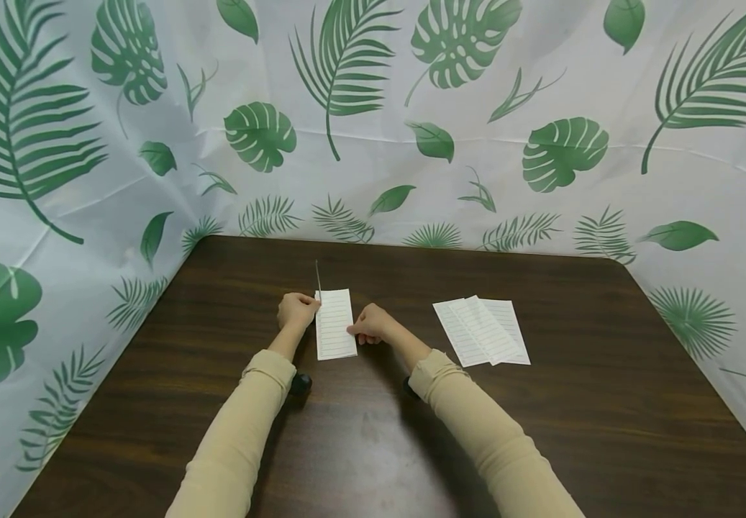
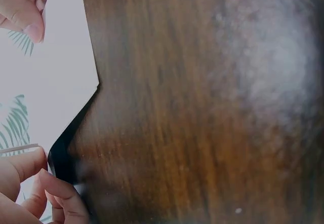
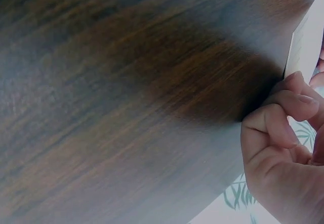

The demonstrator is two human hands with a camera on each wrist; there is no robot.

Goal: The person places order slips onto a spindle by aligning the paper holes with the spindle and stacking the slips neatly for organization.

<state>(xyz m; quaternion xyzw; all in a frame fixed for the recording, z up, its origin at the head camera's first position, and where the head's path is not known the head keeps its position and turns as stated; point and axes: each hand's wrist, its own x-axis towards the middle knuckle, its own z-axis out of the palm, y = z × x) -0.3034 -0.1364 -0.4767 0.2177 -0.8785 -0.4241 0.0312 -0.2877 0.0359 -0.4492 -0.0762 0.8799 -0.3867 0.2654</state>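
Observation:
A white lined sheet of paper [image 1: 335, 327], perhaps more than one layer, is held upright-lengthwise between both hands, left of the table's middle. My left hand [image 1: 298, 311] pinches its left edge between thumb and fingers. A thin grey stick [image 1: 319, 279] projects past the top edge from those fingertips; the same stick [image 2: 19, 148] crosses the left wrist view beside the index finger. With curled fingers, my right hand [image 1: 374, 325] pinches the right edge of the paper. In the right wrist view only a strip of the paper [image 3: 304, 49] shows beyond the right hand [image 3: 283, 138].
Several overlapping lined sheets [image 1: 483, 332] lie to the right on the dark wooden table [image 1: 580, 403]. A white curtain with green leaves [image 1: 373, 173] stands behind the table and along its sides.

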